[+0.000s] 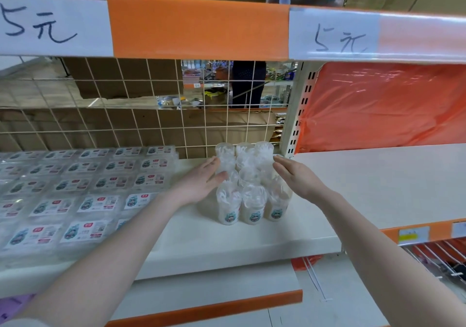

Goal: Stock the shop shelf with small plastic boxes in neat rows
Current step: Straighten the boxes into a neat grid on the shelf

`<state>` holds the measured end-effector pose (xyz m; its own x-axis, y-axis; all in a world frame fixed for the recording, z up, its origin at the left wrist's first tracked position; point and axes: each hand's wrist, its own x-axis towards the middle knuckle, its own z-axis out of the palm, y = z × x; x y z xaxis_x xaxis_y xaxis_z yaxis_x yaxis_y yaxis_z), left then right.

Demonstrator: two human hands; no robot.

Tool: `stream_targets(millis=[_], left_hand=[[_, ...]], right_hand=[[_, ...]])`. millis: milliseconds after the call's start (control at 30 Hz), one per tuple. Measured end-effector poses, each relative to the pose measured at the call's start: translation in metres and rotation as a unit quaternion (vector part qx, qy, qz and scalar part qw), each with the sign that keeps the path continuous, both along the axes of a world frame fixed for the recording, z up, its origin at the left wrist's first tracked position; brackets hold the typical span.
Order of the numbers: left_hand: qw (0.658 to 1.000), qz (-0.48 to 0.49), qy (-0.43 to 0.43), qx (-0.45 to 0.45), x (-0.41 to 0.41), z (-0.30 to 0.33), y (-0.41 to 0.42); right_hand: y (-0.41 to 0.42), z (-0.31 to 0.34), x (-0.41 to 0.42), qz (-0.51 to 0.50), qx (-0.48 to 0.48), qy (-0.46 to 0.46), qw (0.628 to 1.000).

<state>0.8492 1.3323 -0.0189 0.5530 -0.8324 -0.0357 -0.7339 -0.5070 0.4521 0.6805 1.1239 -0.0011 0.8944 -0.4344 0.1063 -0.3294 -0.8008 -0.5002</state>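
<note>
Flanking tub cluster [248, 188] on shelf [353, 188]: L hand [201, 182] & R hand [296, 175], palms inward, fingers straight, together.

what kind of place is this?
Most likely a discount shop aisle: handwritten price tags on the orange shelf edge, flat labelled boxes in rows, round clear tubs between both open hands.

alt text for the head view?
Two open hands, left hand and right hand, flank a cluster of clear round tubs on a white shelf. Rows of flat plastic boxes lie to the left.
</note>
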Motion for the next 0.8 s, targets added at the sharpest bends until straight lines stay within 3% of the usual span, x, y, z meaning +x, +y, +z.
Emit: stream_targets(millis=[433,800], left_hand=[[0.999,-0.004,0.0,0.036,0.032,0.012,-0.021],[0.994,-0.019,-0.07,0.079,0.031,0.018,-0.032]], right_hand=[[-0.017,0.016,0.039,0.011,-0.049,0.109,0.993],[-0.014,0.009,0.048,0.019,-0.065,0.112,0.991]])
